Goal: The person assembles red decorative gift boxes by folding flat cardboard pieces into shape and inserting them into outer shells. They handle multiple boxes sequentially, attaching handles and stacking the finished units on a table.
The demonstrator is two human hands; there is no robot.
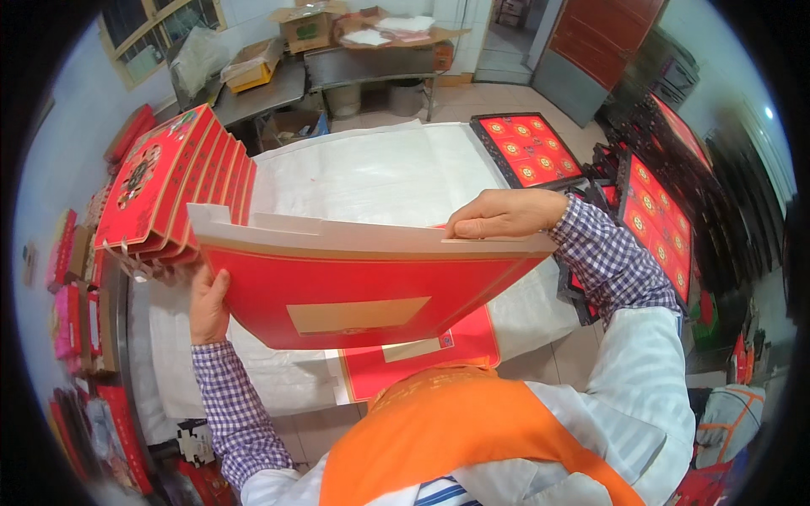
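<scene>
Tilted in front of me is a red cardboard gift bag [363, 282] with a gold border, a pale gold panel and white flaps along its upper edge. My left hand [208, 305] grips its left side, thumb on the front and the other fingers mostly hidden behind. At the far right of the upper edge, my right hand [506, 212] is closed over the flap, its fingertips partly out of sight. Below it, a second red cardboard piece [464, 341] lies flat on the table close to my body, partly covered by the bag.
White sheeting [363, 173] covers the table [527, 325]. Red gift bags [156, 185] with ribbon handles stand in a row at the left. Dark trays of red packs [530, 150] sit at the back right, with more stacked beside the right edge. A steel bench [363, 66] with cartons stands behind.
</scene>
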